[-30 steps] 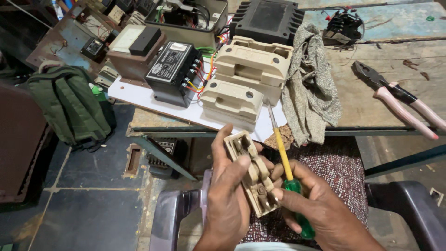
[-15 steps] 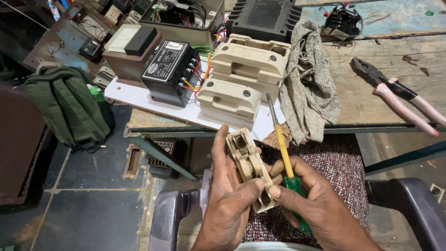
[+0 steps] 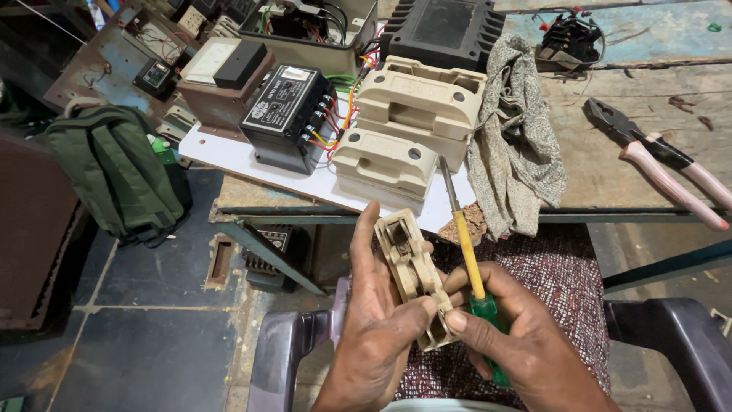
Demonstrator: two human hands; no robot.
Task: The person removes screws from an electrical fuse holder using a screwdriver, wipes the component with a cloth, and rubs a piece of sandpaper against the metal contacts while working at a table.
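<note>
While left fingers (image 3: 366,252) clasp the fuse carrier (image 3: 412,275), right fingers (image 3: 457,320) grip the screwdriver (image 3: 467,259).

I note a beige switch part (image 3: 412,278) in my left hand (image 3: 377,336), and my right hand (image 3: 526,347) grips a screwdriver (image 3: 471,282) with a yellow shank sleeve and green handle. Far on the bench sit two beige housings (image 3: 404,126), a black unit (image 3: 286,114) with red and yellow wires, and a speckled grey-beige cloth (image 3: 515,145); the pliers (image 3: 659,160) at far right have pink grips. At left I see an olive-green backpack (image 3: 114,172), and near me a maroon-and-white checked fabric (image 3: 557,282).
</note>
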